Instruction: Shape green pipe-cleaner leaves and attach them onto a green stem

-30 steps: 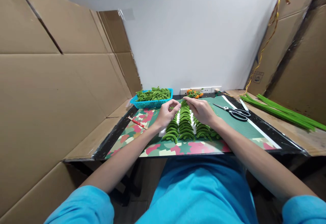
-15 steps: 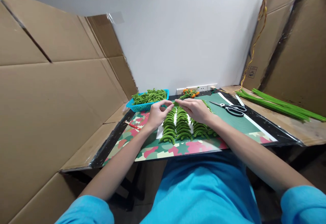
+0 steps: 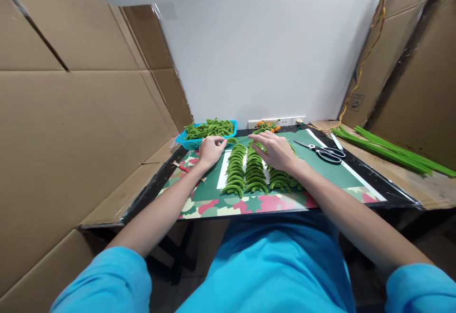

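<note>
My left hand (image 3: 211, 151) is closed in a pinch beside the blue basket, with a short green pipe-cleaner piece (image 3: 232, 140) at its fingertips. A thin, pale strand runs from that piece toward my right hand (image 3: 275, 150). The fingers of my right hand are stretched out to the left, its thumb apart below them; the strand's end lies near the fingertips. Below the hands, curved green pipe-cleaner pieces (image 3: 255, 175) lie in neat columns on a white sheet (image 3: 222, 176). My right hand and forearm partly cover the right-hand columns.
A blue basket (image 3: 181, 143) heaped with green pieces stands back left. Orange-tipped sprigs (image 3: 268, 126) lie by the wall socket strip. Black-handled scissors (image 3: 329, 155) rest at right, near long green pipe cleaners (image 3: 388, 150). A red-handled tool (image 3: 181, 167) lies left. Cardboard walls (image 3: 89, 123) flank the table.
My hands have drawn apart: the left moved left toward the basket, while the right stayed above the columns with its fingers now more spread. The view has shifted slightly.
</note>
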Demonstrator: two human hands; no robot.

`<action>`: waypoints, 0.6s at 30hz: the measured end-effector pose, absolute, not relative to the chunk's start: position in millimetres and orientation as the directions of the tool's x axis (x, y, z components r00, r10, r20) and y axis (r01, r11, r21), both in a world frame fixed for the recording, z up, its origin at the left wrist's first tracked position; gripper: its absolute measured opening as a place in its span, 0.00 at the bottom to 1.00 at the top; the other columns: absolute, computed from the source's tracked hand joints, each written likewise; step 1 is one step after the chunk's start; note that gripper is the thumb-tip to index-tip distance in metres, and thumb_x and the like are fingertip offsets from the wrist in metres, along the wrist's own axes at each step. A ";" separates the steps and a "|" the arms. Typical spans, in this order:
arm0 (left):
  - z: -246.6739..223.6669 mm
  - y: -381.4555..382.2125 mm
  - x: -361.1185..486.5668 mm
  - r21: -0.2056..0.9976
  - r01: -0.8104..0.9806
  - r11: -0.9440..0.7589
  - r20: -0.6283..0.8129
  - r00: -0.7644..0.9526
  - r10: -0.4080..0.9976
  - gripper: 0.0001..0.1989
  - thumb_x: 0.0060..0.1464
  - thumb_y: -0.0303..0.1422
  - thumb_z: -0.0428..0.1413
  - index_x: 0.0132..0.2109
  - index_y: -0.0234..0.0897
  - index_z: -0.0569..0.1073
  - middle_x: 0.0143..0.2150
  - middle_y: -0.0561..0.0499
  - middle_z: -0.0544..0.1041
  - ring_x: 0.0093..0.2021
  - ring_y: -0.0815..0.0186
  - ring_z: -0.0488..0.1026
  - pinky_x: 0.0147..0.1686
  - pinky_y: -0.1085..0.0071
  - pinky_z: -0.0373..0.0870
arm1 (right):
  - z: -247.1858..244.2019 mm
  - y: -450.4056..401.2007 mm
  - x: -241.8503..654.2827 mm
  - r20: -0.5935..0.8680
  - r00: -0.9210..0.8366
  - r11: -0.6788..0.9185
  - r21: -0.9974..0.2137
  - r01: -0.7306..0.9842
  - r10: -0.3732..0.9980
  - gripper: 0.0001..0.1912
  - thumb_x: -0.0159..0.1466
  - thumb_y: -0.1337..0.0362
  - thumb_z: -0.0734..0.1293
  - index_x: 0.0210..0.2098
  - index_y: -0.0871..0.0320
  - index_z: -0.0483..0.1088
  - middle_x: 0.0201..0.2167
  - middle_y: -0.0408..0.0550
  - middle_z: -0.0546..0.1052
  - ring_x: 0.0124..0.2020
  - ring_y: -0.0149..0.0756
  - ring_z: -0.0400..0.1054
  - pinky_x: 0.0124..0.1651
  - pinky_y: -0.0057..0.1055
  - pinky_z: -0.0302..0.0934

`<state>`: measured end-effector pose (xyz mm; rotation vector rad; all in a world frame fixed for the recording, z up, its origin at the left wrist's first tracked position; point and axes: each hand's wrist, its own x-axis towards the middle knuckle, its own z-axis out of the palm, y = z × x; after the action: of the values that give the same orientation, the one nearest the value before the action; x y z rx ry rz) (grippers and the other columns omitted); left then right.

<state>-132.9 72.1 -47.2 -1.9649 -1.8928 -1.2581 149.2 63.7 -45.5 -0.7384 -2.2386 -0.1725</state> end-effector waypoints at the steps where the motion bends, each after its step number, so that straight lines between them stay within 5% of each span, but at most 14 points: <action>1: -48.8 76.2 -132.5 0.422 0.889 -0.180 0.621 -0.139 0.771 0.12 0.59 0.38 0.63 0.38 0.35 0.88 0.28 0.46 0.83 0.28 0.60 0.76 0.35 0.67 0.69 | -45.4 63.5 148.8 0.702 -0.529 0.807 -0.113 0.579 0.477 0.17 0.79 0.62 0.62 0.62 0.57 0.76 0.49 0.52 0.84 0.52 0.46 0.74 0.43 0.36 0.66; 8: -50.7 100.9 -113.9 0.356 0.932 -0.074 0.563 -0.151 0.812 0.12 0.63 0.38 0.63 0.43 0.37 0.90 0.36 0.42 0.87 0.37 0.55 0.82 0.39 0.66 0.72 | -43.7 63.5 149.2 0.676 -0.493 0.762 -0.159 0.628 0.548 0.14 0.79 0.63 0.62 0.49 0.54 0.80 0.47 0.50 0.84 0.51 0.43 0.74 0.43 0.33 0.64; 18: -56.3 102.8 -118.2 0.330 0.944 0.025 0.434 -0.175 0.884 0.12 0.63 0.38 0.63 0.45 0.40 0.90 0.42 0.40 0.89 0.45 0.52 0.84 0.43 0.65 0.75 | -42.6 60.2 149.9 0.648 -0.534 0.778 -0.148 0.611 0.542 0.13 0.78 0.64 0.63 0.45 0.54 0.81 0.44 0.50 0.83 0.48 0.42 0.73 0.38 0.33 0.59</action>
<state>-118.2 102.8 -56.3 -1.9449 -2.1685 -0.8482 149.9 60.2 -42.6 -0.8527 -2.2628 -0.1250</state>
